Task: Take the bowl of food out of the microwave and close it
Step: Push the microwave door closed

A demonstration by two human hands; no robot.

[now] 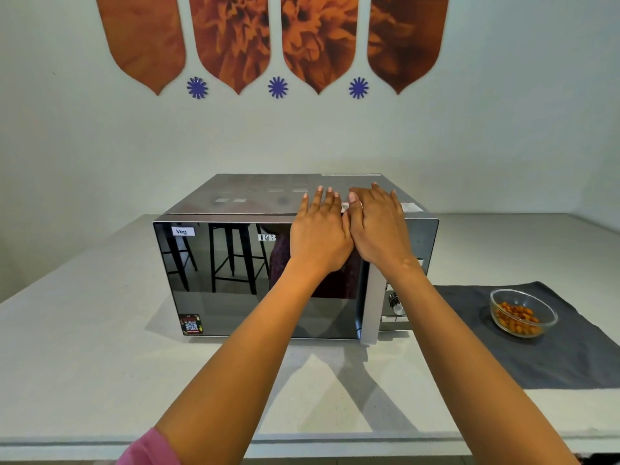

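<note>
A black mirror-fronted microwave [235, 280] stands on the pale counter with its door shut. My left hand [318, 236] and my right hand [379, 226] lie side by side, fingers spread, over the door's upper right edge and the microwave's top; neither holds anything. A clear glass bowl [523, 312] with orange-brown food sits to the right of the microwave on a dark grey mat [570, 357], apart from both hands.
The microwave's silver handle [370, 303] and control knob [396, 305] are on its right side. The counter [84, 347] stretches wide to the left and in front. A white wall with orange decorations rises right behind.
</note>
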